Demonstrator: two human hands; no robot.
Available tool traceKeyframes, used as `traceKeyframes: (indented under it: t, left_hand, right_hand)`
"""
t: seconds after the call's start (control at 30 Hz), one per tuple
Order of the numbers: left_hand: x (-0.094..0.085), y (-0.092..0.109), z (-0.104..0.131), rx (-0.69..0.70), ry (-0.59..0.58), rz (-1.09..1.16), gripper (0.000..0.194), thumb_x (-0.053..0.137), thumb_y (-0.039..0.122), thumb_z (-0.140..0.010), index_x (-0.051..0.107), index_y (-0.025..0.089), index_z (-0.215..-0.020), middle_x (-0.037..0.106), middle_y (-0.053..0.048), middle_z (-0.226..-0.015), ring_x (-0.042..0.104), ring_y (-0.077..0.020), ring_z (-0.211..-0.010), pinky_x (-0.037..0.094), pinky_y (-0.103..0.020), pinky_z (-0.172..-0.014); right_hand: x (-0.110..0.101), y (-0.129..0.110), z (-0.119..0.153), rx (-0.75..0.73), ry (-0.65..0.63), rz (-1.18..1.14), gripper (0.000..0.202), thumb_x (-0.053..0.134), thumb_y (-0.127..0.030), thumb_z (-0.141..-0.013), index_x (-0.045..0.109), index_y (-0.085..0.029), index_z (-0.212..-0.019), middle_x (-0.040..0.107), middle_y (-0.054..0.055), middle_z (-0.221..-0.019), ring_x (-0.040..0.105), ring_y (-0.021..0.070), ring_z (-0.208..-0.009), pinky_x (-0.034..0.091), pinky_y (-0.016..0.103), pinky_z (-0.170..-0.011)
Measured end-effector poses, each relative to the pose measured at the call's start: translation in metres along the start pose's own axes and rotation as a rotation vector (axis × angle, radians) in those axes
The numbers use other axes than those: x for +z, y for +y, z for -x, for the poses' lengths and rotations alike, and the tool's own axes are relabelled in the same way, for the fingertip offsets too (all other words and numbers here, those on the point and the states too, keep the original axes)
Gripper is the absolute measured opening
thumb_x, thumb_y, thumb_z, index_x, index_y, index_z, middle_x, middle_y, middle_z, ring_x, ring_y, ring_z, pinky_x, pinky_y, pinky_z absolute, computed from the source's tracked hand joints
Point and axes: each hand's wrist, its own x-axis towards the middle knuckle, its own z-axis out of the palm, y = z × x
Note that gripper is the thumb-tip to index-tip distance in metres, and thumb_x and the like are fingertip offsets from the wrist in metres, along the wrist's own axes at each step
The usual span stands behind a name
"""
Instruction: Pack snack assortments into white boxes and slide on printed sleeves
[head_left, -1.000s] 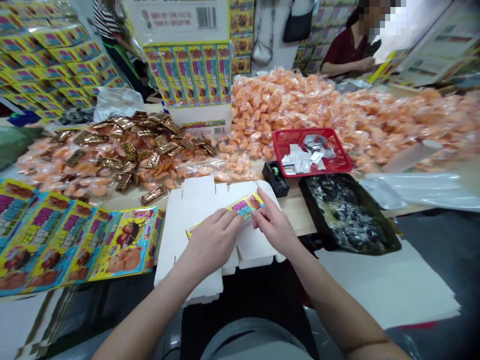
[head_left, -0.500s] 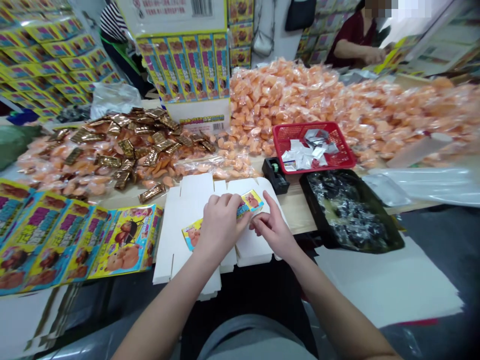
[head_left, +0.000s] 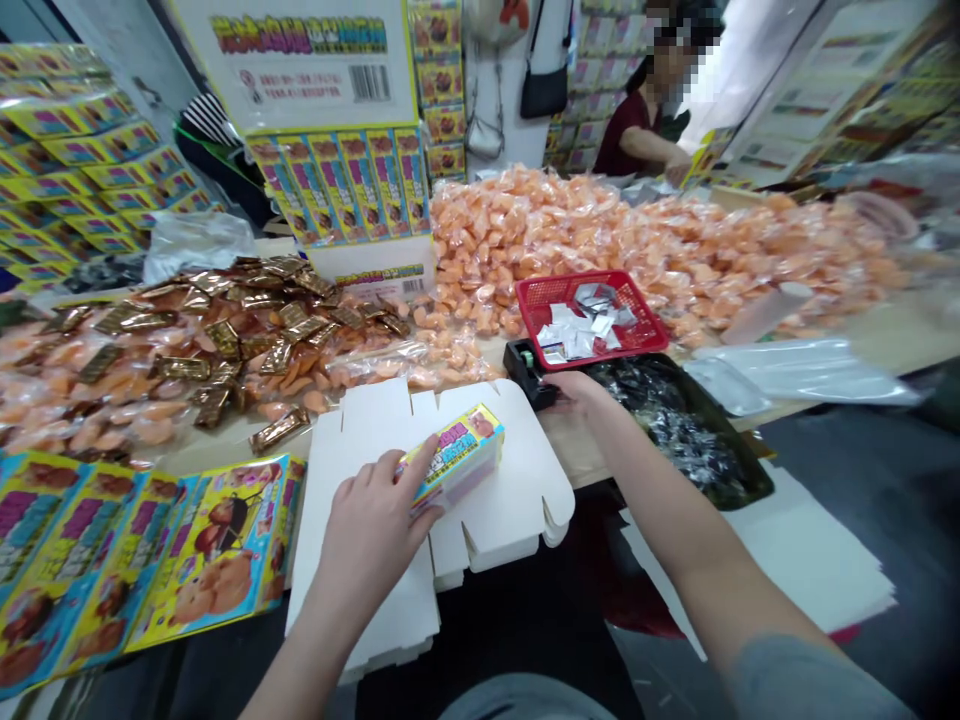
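A: Where is the small box (head_left: 457, 455) to be found?

B: It is laid at a slant on a stack of white card (head_left: 517, 500) on the worktop (head_left: 574, 450), with 1 printed side turned up and its right end pointed away.

A: How is it held?

B: It is grasped at its left end by the left hand (head_left: 379, 515). The fingers are laid over the top, and the thumb is pressed to the near side.

A: And the right hand (head_left: 579, 390)?

B: It is stretched out to the black tape dispenser (head_left: 519, 365), which is touched at its right end. Whether the fingers are clenched there or loose cannot be told, as they are partly hidden.

A: What is set around them?

B: Beside the dispenser, a red basket (head_left: 651, 325) is partly filled with pale packets (head_left: 577, 332). Next to it, a black tray (head_left: 752, 480) is partly covered by the right forearm. At far left, printed boxes (head_left: 214, 560) are lined up. Behind, brown packets (head_left: 281, 290) are heaped over orange ones, and a larger orange pile (head_left: 540, 225) is spread rightward. Beyond it, 1 person in dark red (head_left: 626, 130) is seen.
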Motion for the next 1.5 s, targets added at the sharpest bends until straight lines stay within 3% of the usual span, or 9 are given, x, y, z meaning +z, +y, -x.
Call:
traceKeyframes:
  t: [0.23,0.37,0.5,0.67,0.8,1.0,1.2,1.33,1.5]
  left_hand:
    - [0.008,0.005,-0.004,0.000,0.094,-0.025,0.054,0.050,0.039,-0.094,0.034,0.032,-0.144,0.055,-0.010,-0.116,0.059,-0.0267,-0.094,0.046,-0.040,-0.075]
    - [0.007,0.003,-0.001,-0.021,0.195,0.093,0.038,0.049,0.036,-0.093,0.049,0.017,-0.126,0.052,-0.015,-0.114,0.057,-0.0288,-0.100,0.049,-0.043,-0.077]
    - [0.007,-0.009,0.019,0.059,0.315,0.252,0.022,0.052,0.025,-0.089,0.058,0.017,-0.109,0.053,-0.014,-0.118,0.051,-0.0289,-0.115,0.045,-0.046,-0.094]
    - [0.024,-0.020,0.047,0.146,0.555,0.240,0.035,0.058,0.010,-0.087,0.063,0.029,-0.116,0.065,-0.004,-0.105,0.058,-0.0190,-0.104,0.048,-0.037,-0.095]
    - [0.038,-0.018,0.051,0.143,0.704,0.299,0.030,0.061,0.006,-0.084,0.063,0.024,-0.109,0.066,-0.003,-0.102,0.061,-0.0169,-0.105,0.052,-0.035,-0.096]
    - [0.035,-0.017,0.054,0.173,0.657,0.373,0.029,0.057,0.009,-0.086,0.060,0.019,-0.113,0.065,-0.008,-0.107,0.059,-0.0202,-0.111,0.050,-0.037,-0.099]
    - [0.027,-0.018,0.054,0.164,0.556,0.305,0.037,0.052,0.026,-0.093,0.059,0.021,-0.129,0.061,-0.009,-0.102,0.056,-0.0222,-0.099,0.049,-0.039,-0.091]
    - [0.016,-0.013,0.042,-0.020,0.462,0.423,0.029,0.047,0.028,-0.095,0.068,0.023,-0.115,0.058,-0.010,-0.108,0.054,-0.0212,-0.098,0.046,-0.039,-0.090]
    - [0.009,-0.008,0.021,-0.142,0.369,0.497,0.018,0.069,0.034,-0.083,0.066,0.021,-0.093,0.066,-0.006,-0.111,0.054,-0.0234,-0.099,0.044,-0.039,-0.090]
  right_hand:
    - [-0.002,0.035,0.025,-0.012,0.072,-0.136,0.009,0.062,-0.021,-0.062,0.052,-0.021,-0.061,0.058,-0.002,-0.065,0.059,0.0158,-0.069,0.057,0.032,-0.066]
    - [0.007,0.052,0.034,-0.070,0.175,-0.153,0.014,0.061,-0.025,-0.063,0.048,-0.022,-0.059,0.053,-0.004,-0.062,0.056,0.0135,-0.065,0.054,0.028,-0.066]
    - [0.003,0.046,0.071,-0.129,0.184,-0.124,0.016,0.063,-0.035,-0.068,0.054,-0.022,-0.065,0.056,-0.003,-0.067,0.055,0.0135,-0.066,0.050,0.026,-0.062]
    - [0.004,0.020,0.168,-0.314,-0.237,0.085,0.024,0.068,-0.041,-0.077,0.071,-0.024,-0.094,0.062,-0.001,-0.070,0.051,0.0126,-0.056,0.047,0.030,-0.056]
    - [0.049,0.009,0.234,-0.207,-0.580,0.018,0.066,0.065,-0.040,-0.081,0.045,-0.027,-0.142,0.064,-0.003,-0.068,0.054,0.0141,-0.054,0.050,0.032,-0.055]
    - [0.100,0.012,0.251,-0.139,-0.559,0.008,0.082,0.067,-0.043,-0.077,0.036,-0.020,-0.148,0.065,-0.003,-0.065,0.056,0.0152,-0.055,0.051,0.032,-0.056]
    - [0.101,0.017,0.251,-0.180,-0.537,0.075,0.077,0.065,-0.043,-0.078,0.039,-0.018,-0.146,0.063,-0.003,-0.065,0.057,0.0163,-0.057,0.050,0.032,-0.057]
    - [0.097,0.022,0.247,-0.240,-0.573,0.104,0.073,0.061,-0.040,-0.083,0.035,-0.019,-0.147,0.064,-0.002,-0.070,0.060,0.0171,-0.065,0.050,0.033,-0.063]
    - [0.092,0.033,0.242,-0.324,-0.617,0.118,0.069,0.056,-0.032,-0.086,0.029,-0.017,-0.147,0.068,0.001,-0.079,0.063,0.0174,-0.073,0.051,0.033,-0.069]
